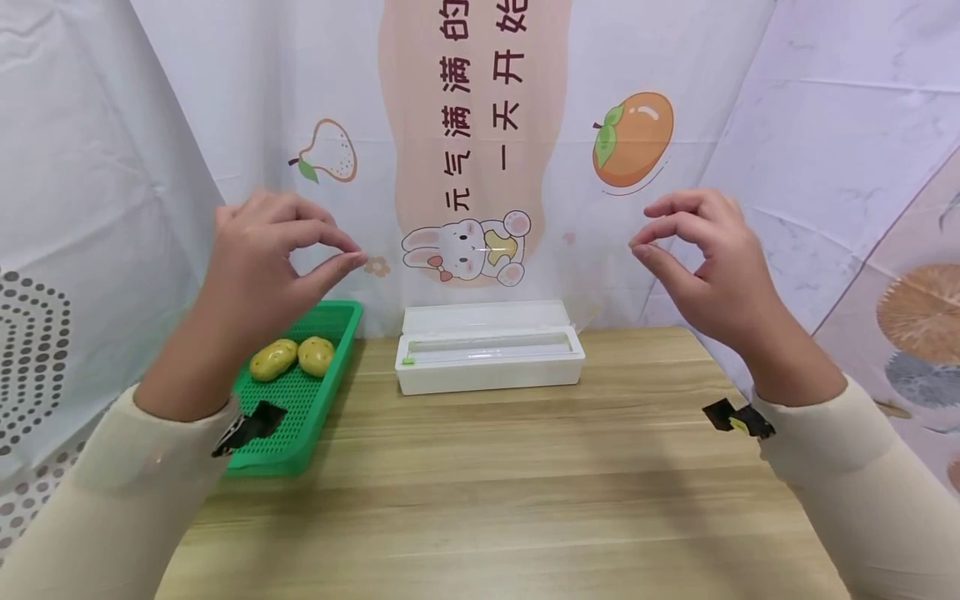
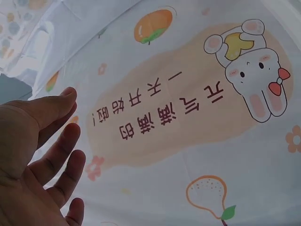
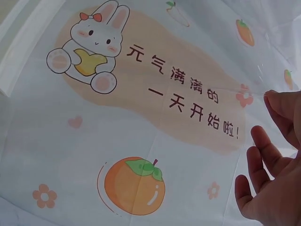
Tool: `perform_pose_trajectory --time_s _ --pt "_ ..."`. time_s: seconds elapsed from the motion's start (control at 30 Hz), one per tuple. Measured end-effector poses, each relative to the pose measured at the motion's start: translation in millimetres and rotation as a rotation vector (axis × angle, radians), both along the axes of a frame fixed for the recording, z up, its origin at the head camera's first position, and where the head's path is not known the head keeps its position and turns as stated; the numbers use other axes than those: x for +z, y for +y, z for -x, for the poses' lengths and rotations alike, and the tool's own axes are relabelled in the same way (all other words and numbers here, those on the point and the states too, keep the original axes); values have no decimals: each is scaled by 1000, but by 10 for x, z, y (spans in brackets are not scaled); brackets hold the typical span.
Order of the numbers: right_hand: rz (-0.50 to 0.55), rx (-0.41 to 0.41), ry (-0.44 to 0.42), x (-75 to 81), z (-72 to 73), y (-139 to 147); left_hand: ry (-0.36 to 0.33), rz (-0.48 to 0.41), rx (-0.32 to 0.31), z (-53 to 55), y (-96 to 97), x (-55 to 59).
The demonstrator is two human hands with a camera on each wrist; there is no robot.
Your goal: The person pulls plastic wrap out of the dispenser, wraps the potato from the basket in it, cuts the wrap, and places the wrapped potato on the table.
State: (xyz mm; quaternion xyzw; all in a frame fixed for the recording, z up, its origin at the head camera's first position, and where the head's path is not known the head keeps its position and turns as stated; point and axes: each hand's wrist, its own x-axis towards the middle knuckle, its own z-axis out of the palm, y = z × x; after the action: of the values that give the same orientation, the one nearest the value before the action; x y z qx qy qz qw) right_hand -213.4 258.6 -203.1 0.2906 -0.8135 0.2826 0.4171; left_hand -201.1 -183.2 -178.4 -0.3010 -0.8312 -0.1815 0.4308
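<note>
Both hands are raised above the table, apart from each other, with thumb and index fingertips pinched together. A sheet of clear cling film (image 3: 244, 90) is barely visible; its creases run from the right hand's fingertips in the right wrist view. My right hand (image 1: 716, 267) pinches one end of the film. At the left, my left hand (image 1: 258, 254) pinches the other end, though the film there is too transparent to trace. Below and between them, a white cling film dispenser box (image 1: 491, 377) stands with its lid (image 1: 487, 316) raised. A small green slider (image 1: 408, 361) sits at its left end.
A green plastic basket (image 1: 318, 412) stands at the left of the wooden table (image 1: 510, 475), partly behind the left forearm. Two potatoes (image 1: 317, 357) show in it. A printed white curtain (image 1: 330, 67) hangs close behind the table.
</note>
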Motion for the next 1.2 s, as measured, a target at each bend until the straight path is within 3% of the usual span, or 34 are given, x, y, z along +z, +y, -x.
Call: perform_pose_trajectory --time_s 0.33,0.6,0.8,0.97,1.2 --pt "19 123 24 -144 -272 2 77 4 -80 -248 -12 -184" --pt "-17 157 21 -257 -544 16 65 74 -84 -514 -41 -283" --pt "-49 209 21 -368 -736 6 71 67 -118 -746 -6 -435" --pt "-34 256 22 -468 -850 -11 89 54 -164 -859 13 -538" --pt "7 358 2 -658 -923 12 -10 43 -216 -972 -14 -682"
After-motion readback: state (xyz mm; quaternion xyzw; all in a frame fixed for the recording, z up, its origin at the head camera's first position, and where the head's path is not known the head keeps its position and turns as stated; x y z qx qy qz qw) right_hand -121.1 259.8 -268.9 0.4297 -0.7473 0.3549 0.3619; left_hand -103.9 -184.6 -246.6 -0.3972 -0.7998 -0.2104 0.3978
